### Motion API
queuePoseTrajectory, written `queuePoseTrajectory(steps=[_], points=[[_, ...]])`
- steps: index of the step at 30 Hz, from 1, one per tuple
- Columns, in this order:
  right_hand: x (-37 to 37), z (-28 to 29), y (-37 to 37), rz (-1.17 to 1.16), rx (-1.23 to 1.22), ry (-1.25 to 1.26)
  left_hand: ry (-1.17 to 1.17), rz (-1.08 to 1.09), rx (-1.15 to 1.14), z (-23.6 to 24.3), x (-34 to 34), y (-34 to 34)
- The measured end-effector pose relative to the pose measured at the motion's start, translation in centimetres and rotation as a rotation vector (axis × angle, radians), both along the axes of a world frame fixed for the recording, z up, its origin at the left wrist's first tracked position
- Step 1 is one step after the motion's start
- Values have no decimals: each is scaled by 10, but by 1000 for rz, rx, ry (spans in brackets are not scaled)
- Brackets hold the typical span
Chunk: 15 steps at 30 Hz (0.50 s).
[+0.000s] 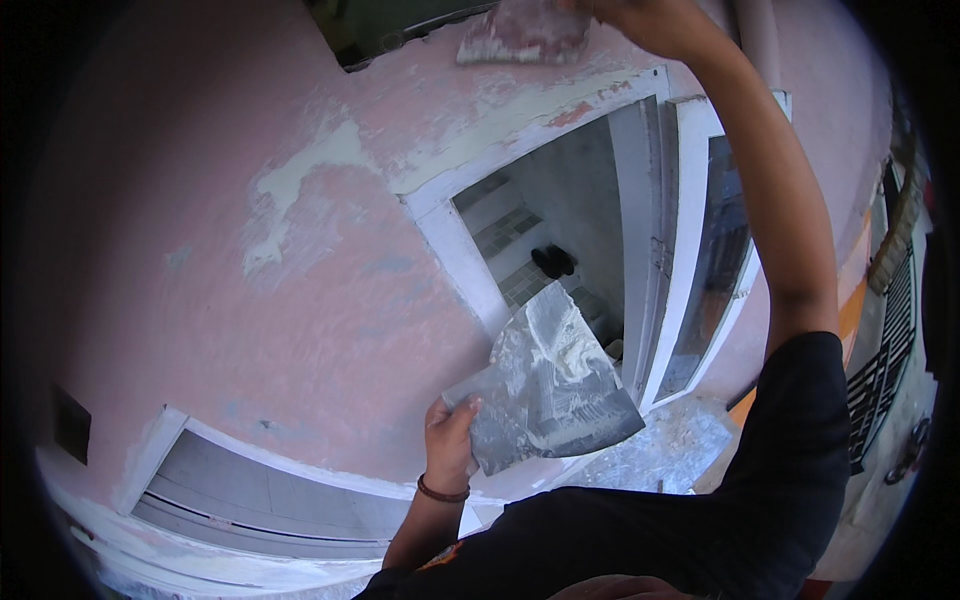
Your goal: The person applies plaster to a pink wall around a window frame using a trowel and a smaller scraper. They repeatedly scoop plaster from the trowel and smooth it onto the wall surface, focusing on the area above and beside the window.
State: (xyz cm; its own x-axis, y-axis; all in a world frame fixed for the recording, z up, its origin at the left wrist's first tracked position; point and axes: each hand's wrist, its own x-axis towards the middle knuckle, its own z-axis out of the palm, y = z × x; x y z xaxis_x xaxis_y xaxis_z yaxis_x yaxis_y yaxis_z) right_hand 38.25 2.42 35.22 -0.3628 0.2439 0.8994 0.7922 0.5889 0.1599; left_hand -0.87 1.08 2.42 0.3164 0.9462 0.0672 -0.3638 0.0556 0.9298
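Note:
My left hand (449,440) grips the edge of a flat grey putty board (590,418), thumb on top. White putty (563,340) is smeared and heaped on the board's upper part. At the upper edge of the view, my raised right hand (640,22) is closed on a wide putty blade (524,32) with a stained, whitish edge. The blade lies at the pink wall (350,330), above a white window frame (440,225). Part of the right hand's fingers is cut off by the picture's edge. Pale putty patches (300,180) cover the wall left of the frame.
A white-framed casement (690,200) stands swung outward beside the opening. Through the opening show tiled steps and dark shoes (552,262). Another opening (280,480) lies lower left, a dark one at the top. A spattered sheet (665,450) and a black railing (880,370) are at right.

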Motion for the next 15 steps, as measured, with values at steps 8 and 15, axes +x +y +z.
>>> queuePoseTrajectory(steps=[8, 15], points=[[-35, -8, 32, -82, -27, -124, -50, -61, -32, 6, 1, -2], [-54, -8, 18, 72, -238, -60, 1, 17, -27, 8, 2, -10]])
